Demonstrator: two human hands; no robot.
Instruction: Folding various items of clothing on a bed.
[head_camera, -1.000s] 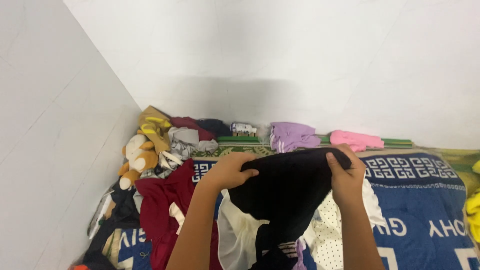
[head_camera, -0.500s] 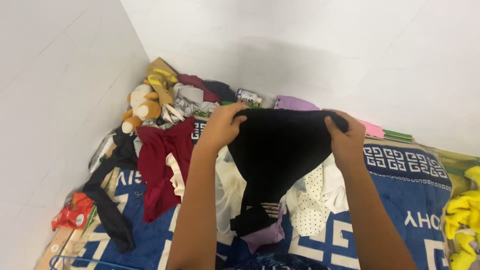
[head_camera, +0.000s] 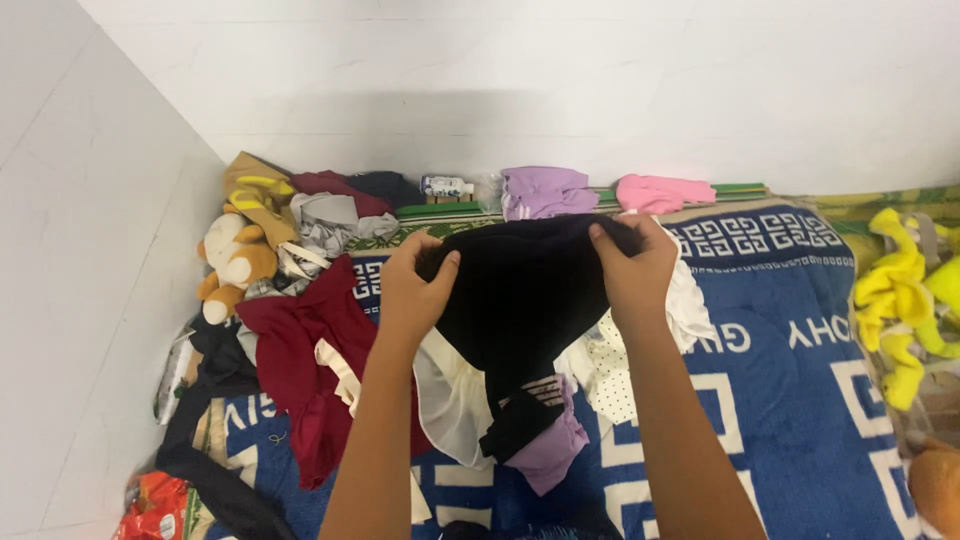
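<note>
1. Nearest the camera, two bare forearms rise from six o'clock over a blue patterned blanket, which is strewn with clothing.
2. The left hand and right hand hold up a black garment by its top edge, the hands level with each other. Each hand is closed, thumb on the near face and fingers curled behind, pinching the fabric.
3. The garment's long axis runs nine to three o'clock between the two grips; the rest hangs toward six o'clock, its lower end trailing onto a white garment and a lilac garment. Neither hand is clearly nearer to it; both grip a corner.
4. At eight o'clock lies a dark red garment; at three o'clock, a yellow garment.
5. Farther off, at ten o'clock, a stuffed toy sits by the white wall; a folded purple garment and a folded pink garment lie at twelve o'clock.
</note>
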